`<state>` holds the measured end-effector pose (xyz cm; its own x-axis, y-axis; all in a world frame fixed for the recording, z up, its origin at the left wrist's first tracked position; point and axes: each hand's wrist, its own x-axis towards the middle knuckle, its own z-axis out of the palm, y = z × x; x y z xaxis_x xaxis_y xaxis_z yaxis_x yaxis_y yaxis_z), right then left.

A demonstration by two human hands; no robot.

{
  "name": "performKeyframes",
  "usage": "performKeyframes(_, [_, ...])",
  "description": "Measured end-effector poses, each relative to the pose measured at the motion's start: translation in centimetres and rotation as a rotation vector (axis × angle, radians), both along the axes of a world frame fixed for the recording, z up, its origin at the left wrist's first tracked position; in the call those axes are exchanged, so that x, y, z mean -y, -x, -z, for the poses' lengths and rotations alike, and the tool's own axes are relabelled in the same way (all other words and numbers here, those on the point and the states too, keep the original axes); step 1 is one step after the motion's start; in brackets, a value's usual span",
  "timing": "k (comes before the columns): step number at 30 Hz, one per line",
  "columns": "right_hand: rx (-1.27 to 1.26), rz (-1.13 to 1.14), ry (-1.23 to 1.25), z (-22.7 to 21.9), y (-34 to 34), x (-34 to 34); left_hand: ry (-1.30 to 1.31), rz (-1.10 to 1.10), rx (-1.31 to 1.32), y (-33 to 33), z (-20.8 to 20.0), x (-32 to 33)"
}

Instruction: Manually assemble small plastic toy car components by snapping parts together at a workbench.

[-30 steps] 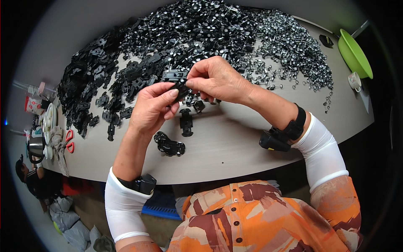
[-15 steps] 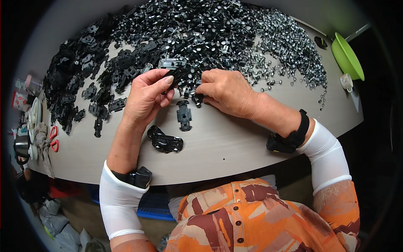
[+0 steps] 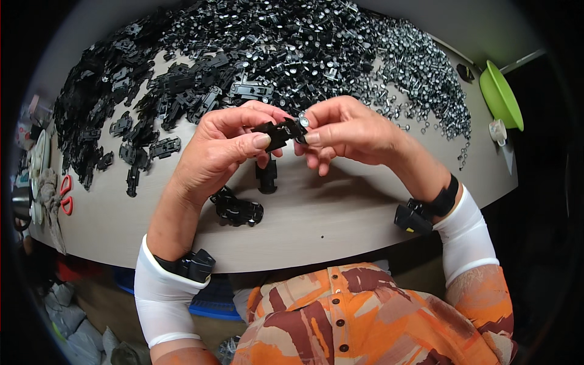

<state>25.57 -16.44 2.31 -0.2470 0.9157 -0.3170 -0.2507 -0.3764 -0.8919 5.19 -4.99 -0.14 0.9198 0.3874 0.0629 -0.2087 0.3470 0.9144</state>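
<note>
Blk pc. [image 3: 278,134] partly hid by L hand [image 3: 214,139], fine details unclr.

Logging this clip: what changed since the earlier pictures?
Since half a second ago, the left hand has moved rightward with its black part, meeting the right hand, which now pinches a small wheel piece. The red-handled scissors and green basin stayed put.

Plastic parts [image 3: 118,79] heaped back left on tabletop [image 3: 340,225], wheels [image 3: 420,70] back right — basin [image 3: 504,97] far right, cup [image 3: 497,132] before it — scissors [image 3: 66,196] left, car piece [image 3: 242,212] front middle.
</note>
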Motion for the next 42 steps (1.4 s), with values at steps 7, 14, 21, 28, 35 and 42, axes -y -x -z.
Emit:
performKeyframes(7, [-0.169,-0.087,0.093,1.0,-0.1,-0.9,0.150,-0.047,0.019,-0.6,1.1,0.0])
performKeyframes(14, [0.398,0.364,-0.333,0.9,2.4,-1.0,0.397,-0.261,-0.073,-0.9,1.2,0.6])
performKeyframes(21, [1.179,0.464,-0.856,1.7,1.4,-1.0,0.336,-0.257,-0.132,-0.8,1.3,0.2])
performKeyframes(28, [0.524,0.250,-0.331,-0.5,2.3,-1.0,0.294,-0.085,-0.150,-0.5,1.0,0.4])
performKeyframes(35, [0.116,0.520,-0.321,0.4,3.1,-1.4,0.181,-0.302,0.137,-1.3,0.6,1.3])
performKeyframes(42, [0.255,0.586,-0.389,-0.1,4.0,-1.8,0.104,-0.405,0.218,-1.2,0.7,1.6])
